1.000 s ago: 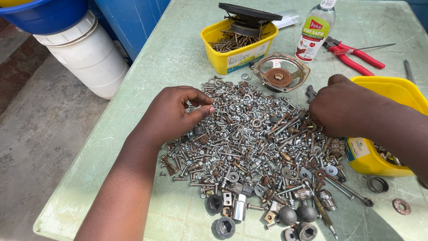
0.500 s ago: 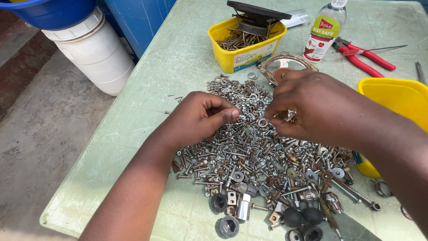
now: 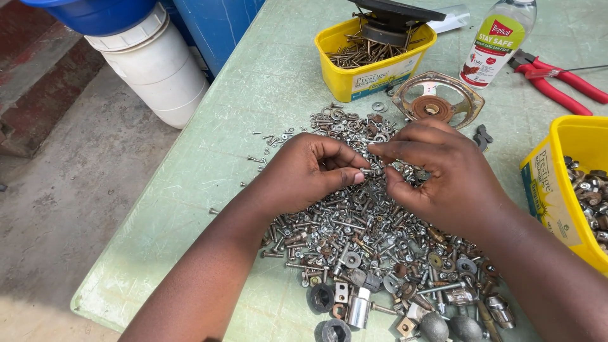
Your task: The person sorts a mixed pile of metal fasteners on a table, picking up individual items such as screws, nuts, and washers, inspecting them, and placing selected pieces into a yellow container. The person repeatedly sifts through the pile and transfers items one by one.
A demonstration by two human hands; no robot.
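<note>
Both hands meet over the pile of bolts and nuts (image 3: pixel 373 247): left hand (image 3: pixel 307 174) and right hand (image 3: pixel 437 174) pinch one small screw (image 3: pixel 370 171) (stiff, light, probably slippery; best gripped by the shank).

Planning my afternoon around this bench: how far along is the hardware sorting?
Done: the two yellow tubs already hold some pieces. In hand: the left hand and right hand meet over a small fastener. Left: most of it, a big mixed pile covers the table.

Right tub (image 3: pixel 573 183) cut off; pinched piece unclear.
</note>
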